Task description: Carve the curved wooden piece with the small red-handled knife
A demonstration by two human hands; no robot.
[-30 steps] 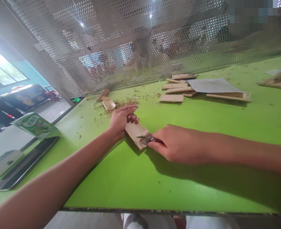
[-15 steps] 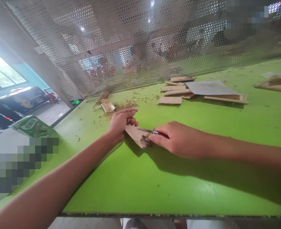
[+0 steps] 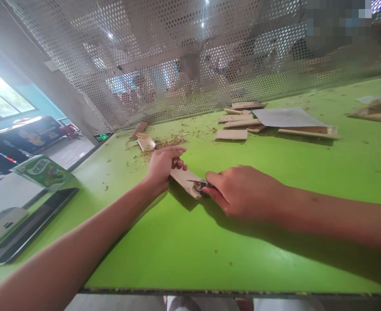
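My left hand (image 3: 167,166) lies over the far end of a flat pale-tan packet (image 3: 184,179) with its fingers curled on it. Crumbly brown matter shows at the packet's near right end. In my right hand (image 3: 242,190) is a small knife (image 3: 197,182), pinched between thumb and fingers. Its thin pointed metal blade reaches left over the brown end of the packet. Whether the blade touches it I cannot tell. Most of the knife's handle is hidden by my fingers.
Brown shreds (image 3: 169,143) and a curled tan piece (image 3: 146,141) lie beyond my left hand. Several flat tan pieces (image 3: 232,134) and a white sheet (image 3: 284,117) lie farther right. A green box (image 3: 44,171) and dark tablet-like slab (image 3: 38,224) are at left. Perforated metal mesh (image 3: 164,56) closes the back.
My right hand has turned slightly, and the knife's blade has shifted a little down toward the packet's brown end. My left hand and the packet stay nearly in place.
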